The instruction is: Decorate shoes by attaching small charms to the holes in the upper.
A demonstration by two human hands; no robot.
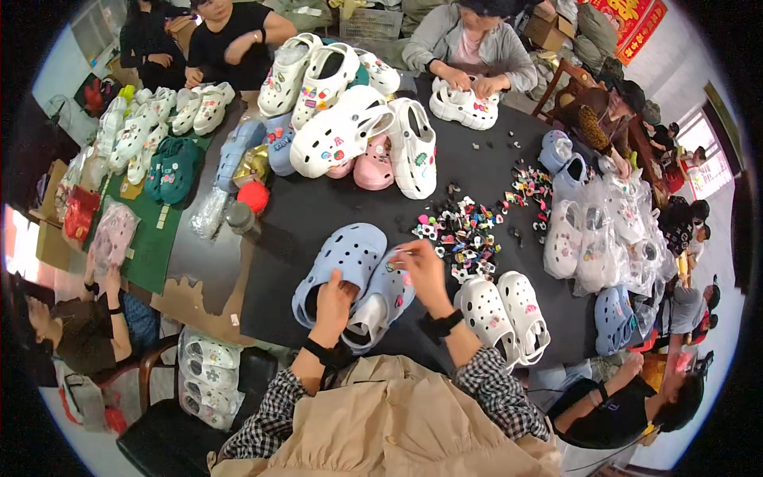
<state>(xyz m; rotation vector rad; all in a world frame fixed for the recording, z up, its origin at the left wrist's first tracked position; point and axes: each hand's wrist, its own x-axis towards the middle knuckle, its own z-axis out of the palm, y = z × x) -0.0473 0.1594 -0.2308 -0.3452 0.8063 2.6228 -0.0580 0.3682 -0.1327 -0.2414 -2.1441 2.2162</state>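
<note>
A pair of light blue clogs lies in front of me on the black table. The left clog [350, 253] has bare holes on its toe; the right clog [389, 290] carries a few small charms. My left hand [335, 306] is closed on the opening edge of the clogs, its thumb up and its other fingers partly hidden. Over the toe of the right clog, my right hand [423, 270] pinches a small shoe charm, mostly covered by the fingertips. Just beyond it spreads a pile of colourful shoe charms [469, 230].
White clogs [489, 314] with charms stand right of my hand. A heap of white clogs [342, 131] rises at the far side, near a grey-lidded jar [241, 216]. Bagged clogs [604, 238] crowd the right edge. Across the table, a person handles a white clog [465, 103].
</note>
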